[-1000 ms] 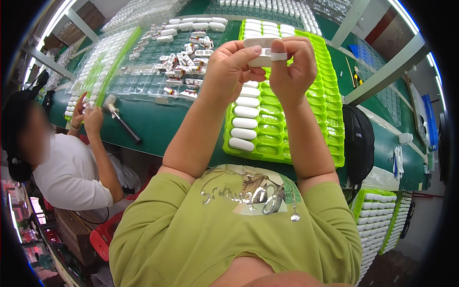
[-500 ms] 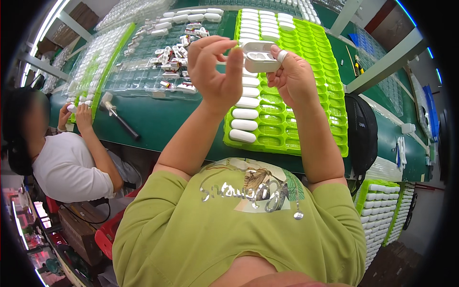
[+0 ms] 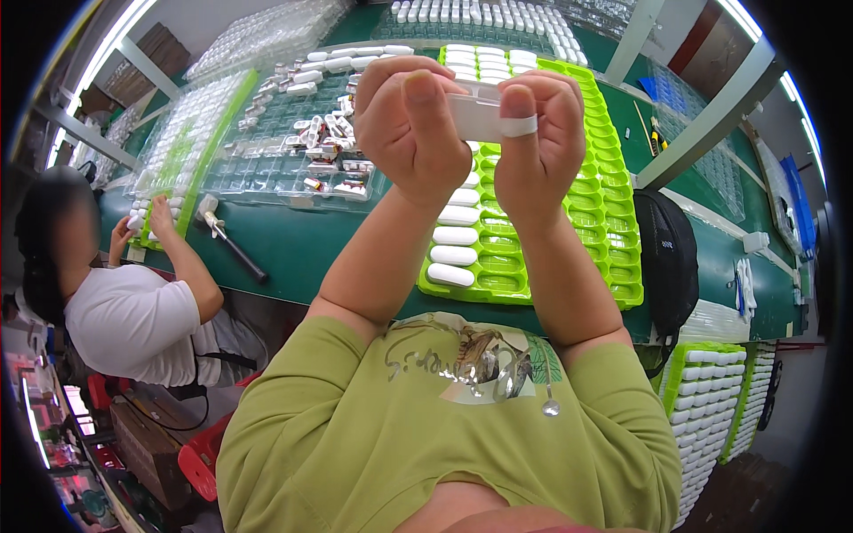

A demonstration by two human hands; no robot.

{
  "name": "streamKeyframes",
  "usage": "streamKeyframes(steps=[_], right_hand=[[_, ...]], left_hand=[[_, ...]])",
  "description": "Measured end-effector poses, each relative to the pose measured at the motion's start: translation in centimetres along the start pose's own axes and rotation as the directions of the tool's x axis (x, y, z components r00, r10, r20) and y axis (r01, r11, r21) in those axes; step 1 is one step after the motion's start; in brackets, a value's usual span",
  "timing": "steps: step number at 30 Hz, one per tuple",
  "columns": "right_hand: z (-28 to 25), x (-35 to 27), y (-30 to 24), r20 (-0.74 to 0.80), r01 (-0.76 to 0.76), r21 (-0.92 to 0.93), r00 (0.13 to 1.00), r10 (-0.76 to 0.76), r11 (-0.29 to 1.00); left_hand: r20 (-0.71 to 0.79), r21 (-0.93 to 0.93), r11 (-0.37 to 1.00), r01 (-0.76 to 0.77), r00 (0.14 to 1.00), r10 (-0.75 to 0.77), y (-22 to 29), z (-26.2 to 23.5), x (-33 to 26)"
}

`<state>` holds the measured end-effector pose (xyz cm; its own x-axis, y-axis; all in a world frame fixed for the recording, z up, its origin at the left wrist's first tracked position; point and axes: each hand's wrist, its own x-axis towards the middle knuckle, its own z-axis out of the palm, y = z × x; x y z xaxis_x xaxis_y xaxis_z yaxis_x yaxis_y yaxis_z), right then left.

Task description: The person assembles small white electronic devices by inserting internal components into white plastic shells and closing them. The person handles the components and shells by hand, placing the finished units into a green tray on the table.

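Observation:
Raised over the table, a white earbud charging case (image 3: pixel 476 118) is held between my two hands. My left hand (image 3: pixel 410 133) grips its left end, thumb upright against the near side and fingers behind. At the right end my right hand (image 3: pixel 538 147) is closed on it in the same way, with a white band around the thumb. The near wall of the case faces me, and its inside is hidden from here. Below my hands lies a lime-green tray (image 3: pixel 577 233) with a column of closed white cases (image 3: pixel 454 255) along its left side.
Left of my arms, a clear plastic tray (image 3: pixel 253 178) carries small loose parts (image 3: pixel 324 133) and more white cases. A hammer (image 3: pixel 233 240) lies on the green table. At the left sits a co-worker (image 3: pixel 133 311) beside another filled tray. A black bag (image 3: pixel 666 258) stands at the right.
My left hand has moved right and closed on the case, where it was apart before. The case has turned, so its open inside no longer shows. The view has tilted slightly upward.

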<state>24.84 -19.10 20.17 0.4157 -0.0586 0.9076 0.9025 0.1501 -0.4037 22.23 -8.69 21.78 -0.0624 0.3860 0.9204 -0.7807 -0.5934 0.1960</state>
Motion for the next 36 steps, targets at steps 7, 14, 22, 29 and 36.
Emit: streamKeyframes(steps=[7,14,22,29,36], right_hand=[[-3.2,-0.8,0.4,0.166,0.086,-0.051,0.983,-0.077,0.995],[-5.5,-3.6,-0.1,0.246,0.291,-0.103,0.934,-0.259,0.951],[-5.9,-6.1,-1.4,0.311,0.234,0.212,0.904,-0.292,0.949],[-6.5,-7.3,-1.6,0.287,0.318,0.043,0.904,-0.316,0.947],[-6.9,-7.1,-1.5,0.315,0.273,0.051,0.908,-0.275,0.961]], left_hand=[[0.168,-0.172,0.859,0.483,0.873,-0.457,0.5,-1.9,-1.9],[0.631,-0.249,0.102,0.963,0.241,-0.737,2.4,-5.9,-4.0],[0.761,-0.432,0.183,0.883,0.466,-0.452,2.2,-7.6,-6.6],[0.727,-0.404,0.589,0.700,0.636,-0.259,3.0,-8.2,-6.1],[0.722,-0.386,0.603,0.698,0.636,-0.273,3.0,-8.2,-6.3]])
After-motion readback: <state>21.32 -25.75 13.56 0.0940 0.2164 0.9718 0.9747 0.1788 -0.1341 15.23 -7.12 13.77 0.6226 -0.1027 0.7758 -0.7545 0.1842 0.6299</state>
